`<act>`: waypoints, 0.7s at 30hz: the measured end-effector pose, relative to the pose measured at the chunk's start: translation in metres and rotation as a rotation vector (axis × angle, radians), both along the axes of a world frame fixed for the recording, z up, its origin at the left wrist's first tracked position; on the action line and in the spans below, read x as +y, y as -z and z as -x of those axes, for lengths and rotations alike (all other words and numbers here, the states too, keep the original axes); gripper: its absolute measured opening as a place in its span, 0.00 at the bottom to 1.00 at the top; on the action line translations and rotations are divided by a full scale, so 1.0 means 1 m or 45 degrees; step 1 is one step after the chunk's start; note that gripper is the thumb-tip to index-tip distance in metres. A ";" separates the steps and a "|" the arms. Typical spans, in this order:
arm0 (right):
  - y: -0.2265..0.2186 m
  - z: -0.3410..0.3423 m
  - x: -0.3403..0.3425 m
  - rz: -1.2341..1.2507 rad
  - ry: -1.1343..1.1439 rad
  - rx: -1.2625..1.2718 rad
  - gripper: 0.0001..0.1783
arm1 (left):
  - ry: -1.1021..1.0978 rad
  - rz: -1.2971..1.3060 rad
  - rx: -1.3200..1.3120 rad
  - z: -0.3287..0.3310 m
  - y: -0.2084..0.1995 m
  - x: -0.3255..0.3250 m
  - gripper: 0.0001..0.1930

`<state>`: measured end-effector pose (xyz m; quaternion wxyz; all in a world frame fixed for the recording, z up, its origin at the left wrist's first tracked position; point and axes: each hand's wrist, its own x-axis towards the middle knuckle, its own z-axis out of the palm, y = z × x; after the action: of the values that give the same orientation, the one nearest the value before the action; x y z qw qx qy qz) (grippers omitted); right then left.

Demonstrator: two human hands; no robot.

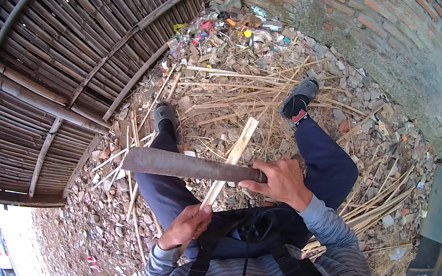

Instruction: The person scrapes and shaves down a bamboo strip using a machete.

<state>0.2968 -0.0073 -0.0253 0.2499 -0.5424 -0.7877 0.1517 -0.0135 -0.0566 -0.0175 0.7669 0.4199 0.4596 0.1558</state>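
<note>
My right hand (pixel 281 181) is closed around the handle of a machete (pixel 188 167), whose broad dark blade points left across my lap. In my left hand (pixel 186 226) I grip the lower end of a pale split bamboo strip (pixel 238 150), which slants up and away between my legs. The blade crosses over the strip's middle; whether they touch I cannot tell. Part of the machete's handle is hidden by my fingers, and its butt end shows beyond them.
Split strips (pixel 383 209) lie in a heap at right, with more strips (pixel 232 100) scattered between my feet. Rubble and litter (pixel 247 34) cover the ground ahead. A bamboo wall (pixel 90 23) stands at left, a brick wall (pixel 381 42) at far right.
</note>
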 end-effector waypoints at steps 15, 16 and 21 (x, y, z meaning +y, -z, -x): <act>0.007 -0.021 0.029 0.271 0.251 0.101 0.39 | -0.008 -0.168 0.263 -0.003 -0.008 -0.006 0.25; 0.009 -0.022 0.033 0.097 0.339 0.093 0.41 | -0.011 -0.173 0.261 -0.002 -0.005 -0.006 0.25; 0.024 0.007 0.011 -0.147 0.035 0.040 0.44 | -0.039 -0.129 0.247 -0.007 -0.004 0.000 0.26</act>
<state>0.2897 0.0041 -0.0495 0.2952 -0.5354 -0.7835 0.1110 -0.0069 -0.0563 -0.0137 0.6941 0.4643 0.5295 0.1491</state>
